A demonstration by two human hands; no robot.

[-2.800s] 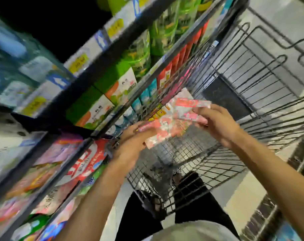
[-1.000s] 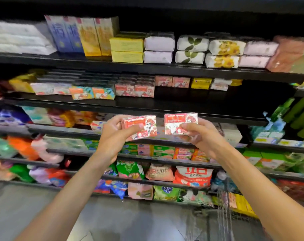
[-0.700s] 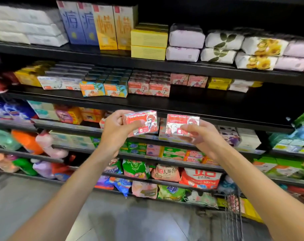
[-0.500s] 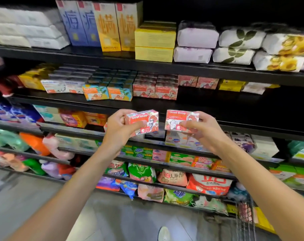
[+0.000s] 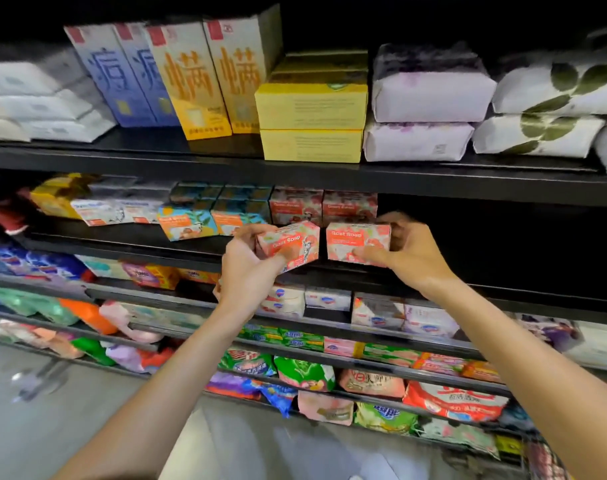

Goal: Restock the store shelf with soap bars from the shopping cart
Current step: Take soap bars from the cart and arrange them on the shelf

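Observation:
My left hand (image 5: 248,268) grips a red and white Goat Soap bar (image 5: 291,244), tilted, just above the front edge of the black shelf (image 5: 485,271). My right hand (image 5: 411,251) holds a second Goat Soap bar (image 5: 357,241) by its ends, level and right beside the first. Both bars hang in front of a row of matching red soap boxes (image 5: 324,206) that stand further back on the same shelf. Only a corner of the shopping cart (image 5: 544,460) shows at the bottom right.
Orange and blue soap boxes (image 5: 212,220) sit left of the red row; to its right the shelf is dark. Above are yellow boxes (image 5: 310,121) and wrapped white packs (image 5: 423,105). Lower shelves hold more soaps and bags. Grey floor lies below.
I turned from the cart to the shelves with a soap bar in each hand. Both hands have since risen and moved forward to the shelf with the red boxes.

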